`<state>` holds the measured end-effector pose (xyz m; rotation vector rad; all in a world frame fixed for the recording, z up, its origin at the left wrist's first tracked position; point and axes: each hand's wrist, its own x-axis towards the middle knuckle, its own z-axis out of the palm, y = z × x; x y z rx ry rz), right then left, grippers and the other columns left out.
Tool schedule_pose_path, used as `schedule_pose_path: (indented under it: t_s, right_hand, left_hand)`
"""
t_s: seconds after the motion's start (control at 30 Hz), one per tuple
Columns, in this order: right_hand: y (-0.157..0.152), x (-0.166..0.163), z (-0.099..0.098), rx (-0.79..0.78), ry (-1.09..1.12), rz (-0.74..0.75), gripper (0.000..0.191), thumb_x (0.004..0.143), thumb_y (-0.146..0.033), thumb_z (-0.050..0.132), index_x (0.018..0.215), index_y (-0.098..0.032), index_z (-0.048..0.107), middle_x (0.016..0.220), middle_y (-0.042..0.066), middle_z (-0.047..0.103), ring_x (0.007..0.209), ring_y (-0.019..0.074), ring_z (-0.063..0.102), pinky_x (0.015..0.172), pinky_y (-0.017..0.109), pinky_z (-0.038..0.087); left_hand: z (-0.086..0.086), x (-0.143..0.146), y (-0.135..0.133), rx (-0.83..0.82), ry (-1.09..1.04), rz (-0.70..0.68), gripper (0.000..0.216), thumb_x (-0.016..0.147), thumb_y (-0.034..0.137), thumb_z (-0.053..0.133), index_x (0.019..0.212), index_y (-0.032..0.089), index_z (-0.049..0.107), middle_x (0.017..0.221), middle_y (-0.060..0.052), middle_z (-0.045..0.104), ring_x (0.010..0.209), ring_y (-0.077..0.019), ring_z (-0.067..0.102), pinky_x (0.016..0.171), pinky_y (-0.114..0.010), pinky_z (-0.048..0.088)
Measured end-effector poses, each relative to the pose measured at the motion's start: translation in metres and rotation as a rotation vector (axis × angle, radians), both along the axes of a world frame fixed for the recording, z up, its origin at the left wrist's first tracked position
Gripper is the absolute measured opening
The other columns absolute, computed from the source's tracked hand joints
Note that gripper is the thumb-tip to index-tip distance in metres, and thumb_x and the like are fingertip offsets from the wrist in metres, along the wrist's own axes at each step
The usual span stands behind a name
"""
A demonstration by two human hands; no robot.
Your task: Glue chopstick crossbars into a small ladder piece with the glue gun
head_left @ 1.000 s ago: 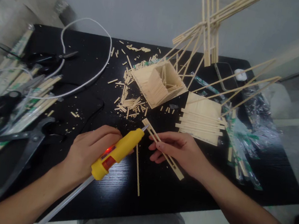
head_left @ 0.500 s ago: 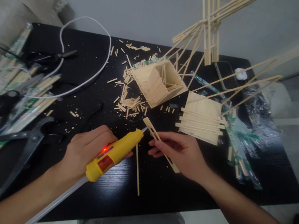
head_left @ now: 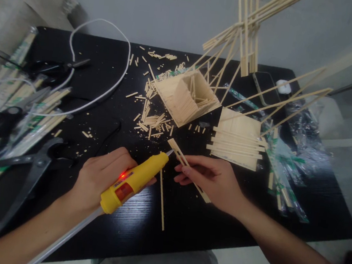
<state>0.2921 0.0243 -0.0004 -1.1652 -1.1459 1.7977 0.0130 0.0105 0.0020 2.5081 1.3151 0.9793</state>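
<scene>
At frame centre, the left hand [head_left: 103, 174] has its grip wrapped around a yellow glue gun [head_left: 141, 174], nozzle [head_left: 170, 152] just beside wooden sticks [head_left: 174, 143] pinched by the right hand [head_left: 216, 180] over the table [head_left: 231, 229].

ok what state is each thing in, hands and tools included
Left hand, closed around the glue gun
Red light on it, lit
Right hand, pinching the held sticks
Loose stick, flat on the table
Pliers, handles spread apart
Scissors near the pliers, open or shut unclear
White cable, looped
Wooden box, open at the top
</scene>
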Motion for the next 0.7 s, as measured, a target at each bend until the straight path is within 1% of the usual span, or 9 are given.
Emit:
schedule_pose_path:
  t_s: [0.17,0.27,0.37,0.47,0.57,0.7]
  right_hand:
    - [0.0,-0.001,0.001,-0.017,0.008,0.005,0.029,0.093,-0.037,0.093,0.116,-0.02,0.089,0.101,0.009,0.088,0.083,0.0204,0.088,0.077,0.031,0.075]
    - [0.001,0.0,0.002,-0.066,0.029,0.021,0.029,0.093,-0.039,0.093,0.114,-0.019,0.088,0.101,0.009,0.088,0.082,0.0203,0.087,0.077,0.032,0.075]
    - [0.004,0.001,0.005,-0.153,0.091,0.066,0.028,0.092,-0.037,0.095,0.112,-0.019,0.088,0.1,0.008,0.088,0.08,0.019,0.087,0.076,0.03,0.074]
    - [0.006,0.003,0.008,-0.235,0.137,0.093,0.027,0.091,-0.035,0.096,0.11,-0.018,0.088,0.097,0.007,0.087,0.077,0.0177,0.086,0.074,0.028,0.073]
    - [0.009,0.004,0.008,-0.292,0.185,0.107,0.025,0.091,-0.034,0.096,0.108,-0.018,0.088,0.096,0.007,0.087,0.076,0.0165,0.086,0.07,0.024,0.071]
    - [0.011,0.005,0.004,-0.355,0.24,0.119,0.027,0.089,-0.034,0.097,0.108,-0.018,0.088,0.093,0.007,0.087,0.072,0.0153,0.085,0.064,0.021,0.069]
  left_hand:
    - [-0.007,-0.004,-0.002,-0.003,-0.051,0.024,0.028,0.106,0.043,0.075,0.091,0.022,0.064,0.073,0.005,0.06,0.055,-0.0089,0.058,0.048,-0.025,0.041]
    - [-0.009,-0.007,-0.003,-0.032,-0.062,0.042,0.022,0.104,0.039,0.078,0.096,0.023,0.065,0.08,0.004,0.065,0.061,-0.0103,0.063,0.051,-0.025,0.045]
    - [-0.008,-0.009,-0.002,-0.041,-0.075,0.037,0.017,0.102,0.033,0.081,0.105,0.022,0.069,0.092,0.001,0.074,0.072,-0.0124,0.072,0.062,-0.024,0.054]
    - [-0.008,-0.009,-0.002,-0.005,-0.078,0.002,0.021,0.099,0.031,0.084,0.111,0.021,0.07,0.101,-0.002,0.078,0.08,-0.0141,0.076,0.071,-0.024,0.059]
    - [-0.013,-0.012,-0.003,-0.022,-0.067,-0.023,0.019,0.103,0.034,0.079,0.114,0.021,0.071,0.105,-0.003,0.079,0.084,-0.0164,0.078,0.071,-0.027,0.06]
    - [-0.018,-0.016,-0.005,-0.067,-0.004,-0.119,0.017,0.107,0.031,0.071,0.119,0.019,0.07,0.113,-0.008,0.081,0.092,-0.0201,0.081,0.072,-0.029,0.061]
